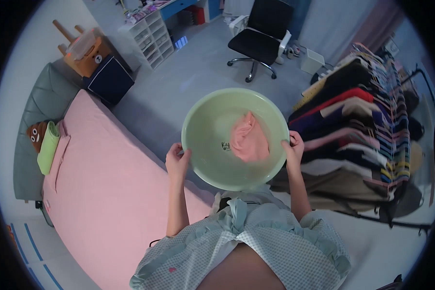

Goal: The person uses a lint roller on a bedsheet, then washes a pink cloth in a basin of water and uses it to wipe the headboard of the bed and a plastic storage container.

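A round pale green basin is held up in front of my body, between the bed and the clothes rack. My left hand grips its left rim, thumb on the inner side. On the opposite rim my right hand is closed in the same way. Inside the basin, right of its middle, lies a crumpled pink cloth. It looks wet, and there seems to be water around it. Dark markings show on the basin's bottom beside the cloth. The fingers under the rim are partly hidden.
A bed with a pink sheet fills the left side. To the right stands a rack of hung clothes. Farther off are a black office chair, a white drawer unit, a dark blue box and a white bin.
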The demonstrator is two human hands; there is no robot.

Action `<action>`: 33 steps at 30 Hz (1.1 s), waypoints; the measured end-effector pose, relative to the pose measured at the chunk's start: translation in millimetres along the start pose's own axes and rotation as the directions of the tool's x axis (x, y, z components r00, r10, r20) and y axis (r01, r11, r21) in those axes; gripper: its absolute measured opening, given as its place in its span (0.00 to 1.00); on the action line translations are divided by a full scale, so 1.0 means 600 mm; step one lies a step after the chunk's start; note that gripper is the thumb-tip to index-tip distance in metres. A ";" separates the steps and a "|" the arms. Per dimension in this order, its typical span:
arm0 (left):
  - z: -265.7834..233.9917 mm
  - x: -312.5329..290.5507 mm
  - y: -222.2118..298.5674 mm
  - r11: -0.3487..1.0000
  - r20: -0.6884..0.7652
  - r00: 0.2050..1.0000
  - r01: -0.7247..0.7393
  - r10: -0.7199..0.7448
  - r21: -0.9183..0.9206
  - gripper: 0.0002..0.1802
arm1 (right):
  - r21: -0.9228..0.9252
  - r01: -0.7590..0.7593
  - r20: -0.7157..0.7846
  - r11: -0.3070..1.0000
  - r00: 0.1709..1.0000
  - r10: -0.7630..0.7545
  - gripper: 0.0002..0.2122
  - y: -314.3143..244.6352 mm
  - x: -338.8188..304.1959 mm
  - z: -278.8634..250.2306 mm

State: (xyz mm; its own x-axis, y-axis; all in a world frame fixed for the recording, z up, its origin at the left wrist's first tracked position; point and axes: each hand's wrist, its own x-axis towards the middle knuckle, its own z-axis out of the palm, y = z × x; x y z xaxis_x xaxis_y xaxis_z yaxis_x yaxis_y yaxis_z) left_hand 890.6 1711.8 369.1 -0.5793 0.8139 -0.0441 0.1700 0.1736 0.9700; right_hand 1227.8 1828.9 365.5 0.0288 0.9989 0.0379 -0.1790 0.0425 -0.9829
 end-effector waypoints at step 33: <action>-0.214 0.845 -0.040 0.946 -0.616 0.725 0.300 -0.307 -0.119 0.10 | -0.083 -0.099 0.607 0.992 0.784 0.129 0.14 0.275 0.843 0.938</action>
State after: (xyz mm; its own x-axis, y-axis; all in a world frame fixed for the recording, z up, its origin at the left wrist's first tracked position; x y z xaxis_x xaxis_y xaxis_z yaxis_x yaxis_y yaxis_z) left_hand 490.2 2048.9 354.0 -0.9636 0.1952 -0.1828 -0.1077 0.3426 0.9333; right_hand 659.5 2353.4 323.6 -0.5973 0.8019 0.0124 -0.0989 -0.0583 -0.9934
